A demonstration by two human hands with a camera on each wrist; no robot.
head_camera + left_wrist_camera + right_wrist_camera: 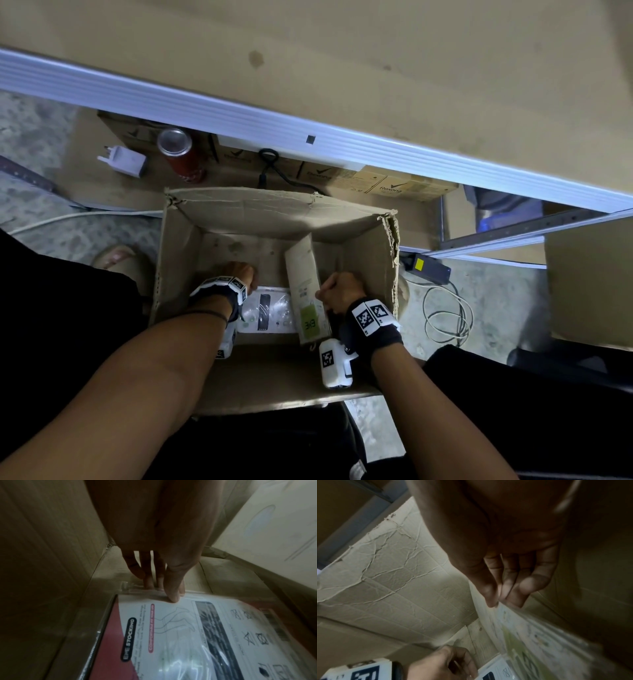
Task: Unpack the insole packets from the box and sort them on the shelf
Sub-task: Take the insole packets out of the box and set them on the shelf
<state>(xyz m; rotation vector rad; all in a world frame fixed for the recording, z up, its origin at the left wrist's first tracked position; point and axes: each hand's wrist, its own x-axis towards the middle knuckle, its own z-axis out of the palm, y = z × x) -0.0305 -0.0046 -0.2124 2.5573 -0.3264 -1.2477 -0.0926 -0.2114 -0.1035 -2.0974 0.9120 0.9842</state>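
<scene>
An open cardboard box (260,212) stands on the floor between my legs, with both hands inside it. A flat clear-wrapped packet (270,311) printed "EME STOCKING" (180,635) lies on the box bottom. My left hand (239,274) pinches its far edge, thumb on top and fingertips (150,584) at the rim. A tall packet with a green label (306,294) stands tilted on its edge beside it. My right hand (337,287) grips the upper edge of that green packet (530,635) between thumb and curled fingers (513,596).
The shelf's white front rail (308,137) runs across above the box, its tan board (342,51) beyond. Under it stand Rexona cartons (394,186), a red can (180,154) and a white plug adapter (125,161). A black power brick (428,267) and coiled cable (445,315) lie right.
</scene>
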